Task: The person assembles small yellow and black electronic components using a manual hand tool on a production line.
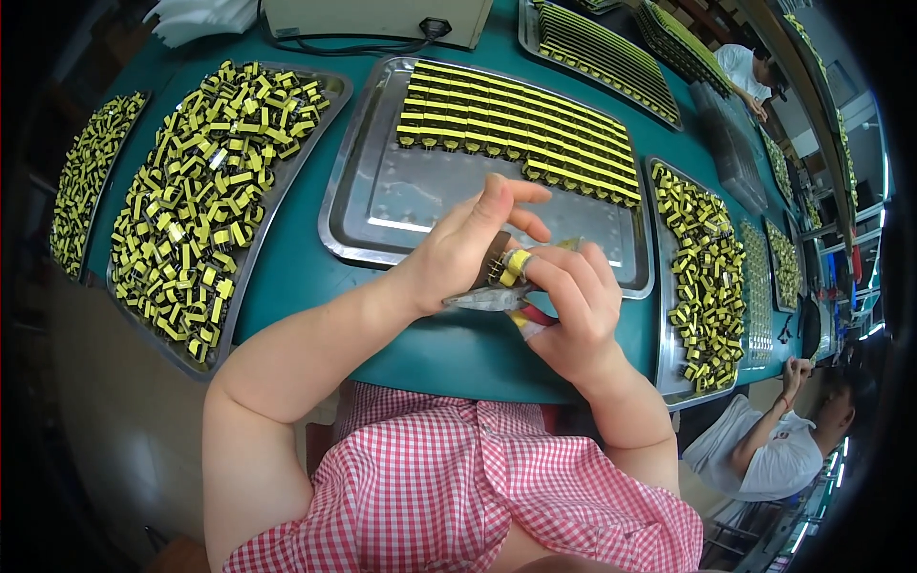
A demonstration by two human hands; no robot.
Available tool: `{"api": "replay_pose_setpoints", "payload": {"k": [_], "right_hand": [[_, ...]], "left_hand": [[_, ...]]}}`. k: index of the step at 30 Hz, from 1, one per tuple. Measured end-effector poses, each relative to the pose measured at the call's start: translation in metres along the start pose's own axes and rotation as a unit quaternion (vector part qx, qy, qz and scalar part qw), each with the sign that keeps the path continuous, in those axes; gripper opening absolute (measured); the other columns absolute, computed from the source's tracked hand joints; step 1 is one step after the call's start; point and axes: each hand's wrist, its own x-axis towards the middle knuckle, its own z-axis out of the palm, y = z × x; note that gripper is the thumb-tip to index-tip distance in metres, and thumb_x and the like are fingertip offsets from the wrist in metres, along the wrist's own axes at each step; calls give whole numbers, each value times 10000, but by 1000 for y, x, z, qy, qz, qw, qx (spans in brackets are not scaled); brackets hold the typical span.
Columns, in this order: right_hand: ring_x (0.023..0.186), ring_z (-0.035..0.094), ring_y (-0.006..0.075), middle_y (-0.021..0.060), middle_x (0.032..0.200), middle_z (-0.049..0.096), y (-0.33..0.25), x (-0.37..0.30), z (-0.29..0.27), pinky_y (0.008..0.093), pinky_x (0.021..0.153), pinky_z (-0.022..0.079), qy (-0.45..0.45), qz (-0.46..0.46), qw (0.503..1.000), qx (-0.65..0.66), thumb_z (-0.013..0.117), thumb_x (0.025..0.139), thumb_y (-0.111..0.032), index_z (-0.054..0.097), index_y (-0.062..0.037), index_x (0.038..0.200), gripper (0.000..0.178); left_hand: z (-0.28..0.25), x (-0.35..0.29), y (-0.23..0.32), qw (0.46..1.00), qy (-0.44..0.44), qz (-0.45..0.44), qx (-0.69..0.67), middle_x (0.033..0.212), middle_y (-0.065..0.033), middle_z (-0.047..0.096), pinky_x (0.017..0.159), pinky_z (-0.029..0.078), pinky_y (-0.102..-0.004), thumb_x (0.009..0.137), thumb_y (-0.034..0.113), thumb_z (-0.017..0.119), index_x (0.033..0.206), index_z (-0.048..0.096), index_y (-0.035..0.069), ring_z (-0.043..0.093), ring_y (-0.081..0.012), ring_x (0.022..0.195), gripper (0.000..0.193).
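My left hand [454, 246] is closed around a small yellow-and-dark transformer [497, 267], its metal pins showing at the palm side. The left thumb points up, and the fingers partly hide the part. In my right hand [585, 310] is a pair of pliers [487, 300] with red handles. Their metal jaws point left, just below the pins; whether they touch the part I cannot tell. Both hands are over the near edge of a metal tray [392, 205], where similar transformers [516, 124] stand in tight rows along the far side.
Trays of loose yellow transformers stand at my left [205, 191] and right [707, 277]. Another tray of rowed parts [602, 57] lies far right on the green table [287, 296]. A beige box [373, 19] with a black cable stands at the back. Co-workers [774, 439] sit to the right.
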Motion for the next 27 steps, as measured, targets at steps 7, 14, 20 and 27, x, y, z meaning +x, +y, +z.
{"api": "replay_pose_setpoints", "payload": {"k": [7, 14, 20, 27], "right_hand": [[614, 485, 231, 72, 817, 581, -3, 2, -5, 326, 532, 395, -23, 11, 1000, 13, 671, 435, -32, 575, -29, 883, 458], [620, 487, 221, 79, 813, 574, -7, 3, -7, 328, 536, 395, -20, -6, 1000, 5, 664, 442, -47, 581, -23, 875, 441], [638, 496, 225, 86, 829, 579, -5, 2, -3, 330, 545, 399, -1, -29, 999, 15, 659, 469, -69, 587, -24, 899, 438], [640, 508, 233, 96, 834, 590, -3, 3, -1, 323, 535, 408, 25, -11, 998, 53, 657, 486, -58, 588, -18, 900, 422]], "left_hand": [[3, 0, 4, 995, -60, -59, -52, 1123, -116, 478, 866, 401, -294, 833, 669, 161, 1304, 315, 19, 490, -158, 1004, 817], [5, 0, -2, 998, -53, -11, -11, 1046, -128, 504, 847, 397, -260, 887, 597, 200, 1255, 401, 8, 506, -145, 938, 723], [12, -3, 6, 997, -37, -28, -67, 1119, -173, 484, 886, 387, -281, 884, 599, 203, 1271, 368, -14, 503, -180, 1006, 743], [14, -5, 8, 985, -45, -37, -163, 1246, -235, 400, 962, 348, -328, 874, 608, 216, 1306, 296, -43, 442, -246, 1140, 786]]}}
